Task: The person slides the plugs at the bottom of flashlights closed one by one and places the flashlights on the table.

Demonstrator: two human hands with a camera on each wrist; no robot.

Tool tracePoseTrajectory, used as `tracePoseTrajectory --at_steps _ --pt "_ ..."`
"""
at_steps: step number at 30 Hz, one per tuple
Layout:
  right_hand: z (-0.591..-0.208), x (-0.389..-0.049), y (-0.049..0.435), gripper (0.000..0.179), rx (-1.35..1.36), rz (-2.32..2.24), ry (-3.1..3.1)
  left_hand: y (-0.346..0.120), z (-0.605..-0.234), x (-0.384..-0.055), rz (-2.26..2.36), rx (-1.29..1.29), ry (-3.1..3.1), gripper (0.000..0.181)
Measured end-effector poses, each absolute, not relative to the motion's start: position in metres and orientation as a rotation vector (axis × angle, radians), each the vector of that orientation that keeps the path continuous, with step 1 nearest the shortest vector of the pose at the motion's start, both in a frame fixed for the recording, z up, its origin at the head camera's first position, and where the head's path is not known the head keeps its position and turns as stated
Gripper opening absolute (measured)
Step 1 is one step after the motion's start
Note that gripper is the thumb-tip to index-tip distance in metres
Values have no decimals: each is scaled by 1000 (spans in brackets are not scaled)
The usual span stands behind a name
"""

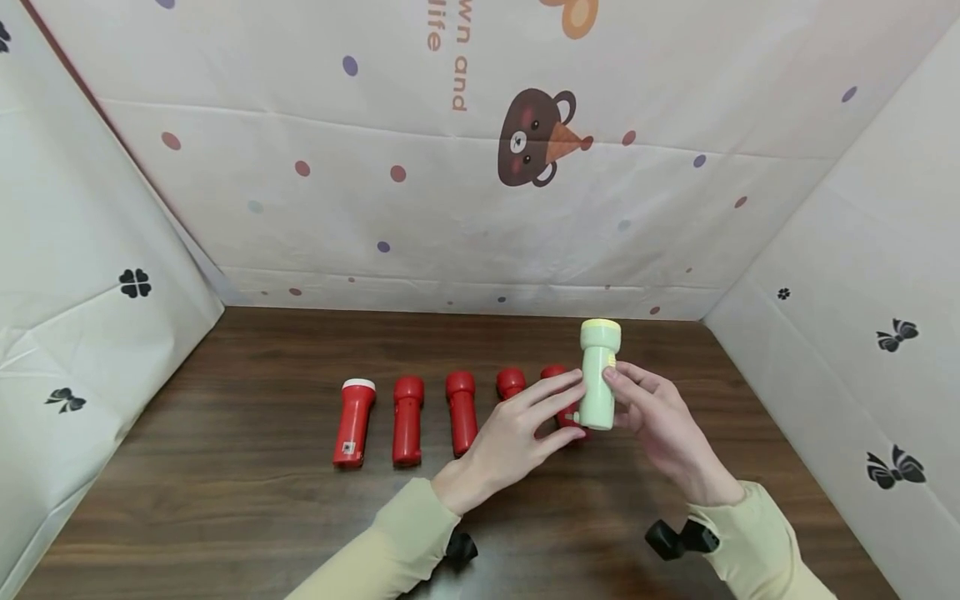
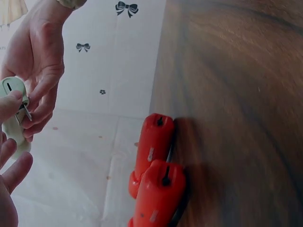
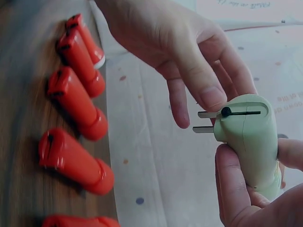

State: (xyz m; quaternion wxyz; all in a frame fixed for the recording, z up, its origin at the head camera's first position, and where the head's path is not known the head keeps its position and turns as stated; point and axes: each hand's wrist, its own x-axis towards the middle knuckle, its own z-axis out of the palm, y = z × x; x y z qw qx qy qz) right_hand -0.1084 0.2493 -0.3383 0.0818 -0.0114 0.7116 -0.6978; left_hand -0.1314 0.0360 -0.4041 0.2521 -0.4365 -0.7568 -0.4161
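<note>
A light green flashlight (image 1: 597,383) is held upright above the table, its wider head with a yellow rim at the top. My right hand (image 1: 667,425) grips it from the right between thumb and fingers. From the left, my left hand (image 1: 517,437) reaches to it with fairly straight fingers. In the right wrist view, two metal plug prongs (image 3: 203,129) stick out near the flashlight's base, beside a slot with a small black slider (image 3: 226,111). The left thumb touches the base close to that slider.
Several red flashlights stand in a row on the dark wooden table (image 1: 247,467). The leftmost red flashlight (image 1: 352,425) has a white rim; the rightmost (image 1: 555,369) is partly hidden behind the hands. Patterned white sheets (image 1: 420,208) enclose the back and sides.
</note>
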Motion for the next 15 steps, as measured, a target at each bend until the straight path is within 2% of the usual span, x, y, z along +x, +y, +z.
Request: tracePoseTrajectory --at_steps 4,15 --pt "-339 -106 245 23 -75 -2120 2048 28 -402 -132 -1082 -1215 -2035 59" --pt "-346 -103 229 23 -164 -2174 1896 10 -399 -127 -1056 -1223 -2031 55"
